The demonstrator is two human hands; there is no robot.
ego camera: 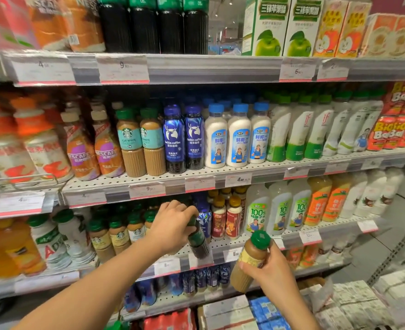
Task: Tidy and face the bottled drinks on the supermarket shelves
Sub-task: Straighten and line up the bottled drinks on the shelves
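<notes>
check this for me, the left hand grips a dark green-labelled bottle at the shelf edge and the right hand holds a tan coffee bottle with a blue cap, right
Not quite. The head view shows the tan coffee bottle in the right hand has a green cap, not blue. The rest stands: the left hand grips a dark green-labelled bottle at the shelf edge.

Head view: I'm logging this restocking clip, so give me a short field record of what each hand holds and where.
left hand: left hand grips a dark bottle by its top, tilted, at the front edge of the third shelf
right hand: right hand holds a tan coffee bottle with a green cap, in front of the shelves, off any shelf
neighbours on shelf: Starbucks bottles left of the dark bottle, a blue bottle right of it
shelf above: Luckin coffee bottles, faced forward
</notes>
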